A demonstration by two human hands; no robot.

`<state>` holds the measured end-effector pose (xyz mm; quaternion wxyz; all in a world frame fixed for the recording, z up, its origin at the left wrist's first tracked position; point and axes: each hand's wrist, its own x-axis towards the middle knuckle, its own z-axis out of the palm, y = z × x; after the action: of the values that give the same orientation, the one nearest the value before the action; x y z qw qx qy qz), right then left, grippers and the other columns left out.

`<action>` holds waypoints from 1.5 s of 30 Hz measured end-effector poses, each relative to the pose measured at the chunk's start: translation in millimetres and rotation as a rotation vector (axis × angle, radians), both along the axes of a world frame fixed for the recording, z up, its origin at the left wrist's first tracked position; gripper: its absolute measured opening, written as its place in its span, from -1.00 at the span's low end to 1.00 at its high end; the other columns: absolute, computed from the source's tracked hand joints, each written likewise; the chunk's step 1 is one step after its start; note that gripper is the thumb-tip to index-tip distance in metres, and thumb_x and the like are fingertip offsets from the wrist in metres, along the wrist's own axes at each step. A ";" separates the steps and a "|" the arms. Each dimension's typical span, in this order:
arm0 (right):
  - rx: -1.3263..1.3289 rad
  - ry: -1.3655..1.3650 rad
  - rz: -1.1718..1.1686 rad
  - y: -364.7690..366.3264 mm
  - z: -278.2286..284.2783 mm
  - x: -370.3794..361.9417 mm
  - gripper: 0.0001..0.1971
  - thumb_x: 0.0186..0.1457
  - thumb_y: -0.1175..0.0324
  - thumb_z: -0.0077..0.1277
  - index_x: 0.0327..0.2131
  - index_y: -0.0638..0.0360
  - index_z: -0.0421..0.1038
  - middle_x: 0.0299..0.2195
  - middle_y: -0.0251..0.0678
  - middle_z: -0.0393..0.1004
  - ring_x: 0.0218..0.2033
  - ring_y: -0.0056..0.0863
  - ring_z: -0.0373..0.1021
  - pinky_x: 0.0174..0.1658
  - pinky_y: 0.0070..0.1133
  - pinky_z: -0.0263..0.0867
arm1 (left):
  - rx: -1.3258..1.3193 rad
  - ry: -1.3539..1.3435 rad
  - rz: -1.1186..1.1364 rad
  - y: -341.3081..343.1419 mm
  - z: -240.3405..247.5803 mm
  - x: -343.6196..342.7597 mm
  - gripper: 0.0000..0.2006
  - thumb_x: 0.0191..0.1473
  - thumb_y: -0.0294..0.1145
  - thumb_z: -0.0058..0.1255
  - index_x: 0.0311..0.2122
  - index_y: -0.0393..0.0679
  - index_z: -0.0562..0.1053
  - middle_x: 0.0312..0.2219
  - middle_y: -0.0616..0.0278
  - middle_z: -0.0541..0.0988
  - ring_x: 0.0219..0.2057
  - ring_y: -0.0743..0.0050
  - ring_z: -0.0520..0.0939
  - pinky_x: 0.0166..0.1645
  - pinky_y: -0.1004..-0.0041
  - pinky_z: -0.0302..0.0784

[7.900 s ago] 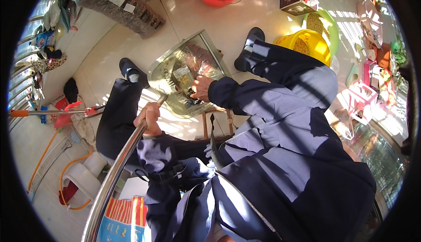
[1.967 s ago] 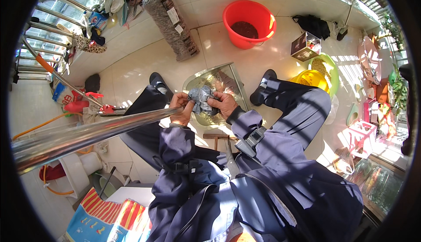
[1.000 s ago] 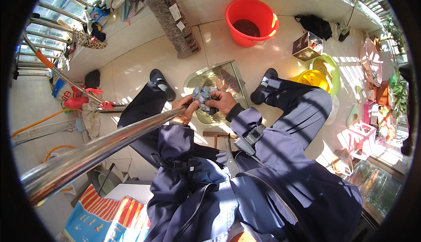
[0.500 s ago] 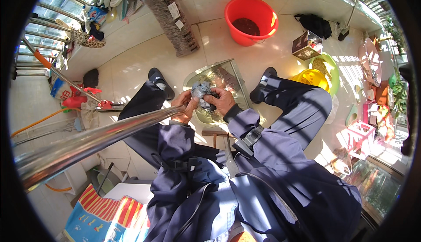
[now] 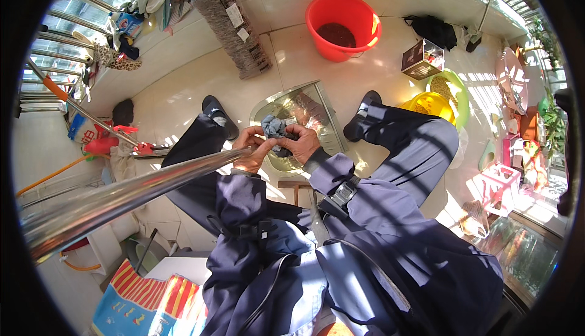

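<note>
Between my two hands is a crumpled grey-blue bundle (image 5: 274,126); whether it is thin plastic or cloth I cannot tell. My left hand (image 5: 251,152) pinches it from the left, fingers bent, with the thumb at its lower edge. From the right, my right hand (image 5: 303,144) grips it with the fingers closed, and a darker part shows below between the hands. Under them on the floor lies a wide, shallow dustpan-like tray (image 5: 327,106) with a pale metallic rim. Something brownish and shiny lies inside it, partly hidden by my hands.
A shiny metal pole (image 5: 140,199) crosses from the left edge toward my left wrist. Ahead stand a red bucket (image 5: 344,16) with dark contents and a long filled bag (image 5: 231,31). On the right are a box (image 5: 423,59), a yellow container (image 5: 431,106) and a pink plastic rack (image 5: 496,188).
The bundle looks more bunched up and is turned between my fingers. My hands have shifted slightly left and closer together. The whole view has moved a little.
</note>
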<state>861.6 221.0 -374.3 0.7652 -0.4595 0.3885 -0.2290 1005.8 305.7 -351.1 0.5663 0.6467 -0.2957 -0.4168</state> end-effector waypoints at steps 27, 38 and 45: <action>-0.908 1.102 0.328 -122.8 -110.0 -23.1 -0.75 -0.08 0.25 0.08 -0.27 0.05 0.47 -0.25 -0.23 0.45 -0.17 -0.20 0.41 -0.14 -0.30 0.35 | 0.093 -0.243 0.086 -0.7 -3.9 -3.4 -0.61 0.06 -0.37 0.00 -0.75 -0.28 0.26 -0.83 0.33 0.19 -0.72 0.63 0.12 -0.60 0.43 0.03; -1.135 0.954 0.580 -82.1 -114.0 -14.8 -0.77 -0.02 0.34 -0.11 -0.29 0.10 0.48 -0.24 -0.24 0.45 -0.11 -0.26 0.36 -0.12 -0.31 0.33 | 0.135 -0.334 0.010 -4.8 14.4 -8.7 -0.61 0.09 -0.32 -0.08 -0.73 -0.24 0.26 -0.79 0.42 0.22 -0.70 0.70 0.14 -0.60 0.51 -0.02; -1.041 0.879 0.758 -82.8 -113.0 -17.1 -0.80 -0.12 0.49 -0.05 -0.35 0.04 0.47 -0.31 -0.31 0.45 -0.22 -0.25 0.39 -0.17 -0.31 0.34 | 0.126 -0.309 0.075 -10.2 19.8 -15.2 -0.63 -0.01 -0.44 0.01 -0.75 -0.26 0.17 -0.83 0.31 0.09 -0.72 0.63 0.05 -0.62 0.42 -0.06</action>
<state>844.5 138.2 -487.3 0.2528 -0.9095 0.3150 0.0984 990.5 295.5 -331.3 0.4877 0.7479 -0.3281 -0.3085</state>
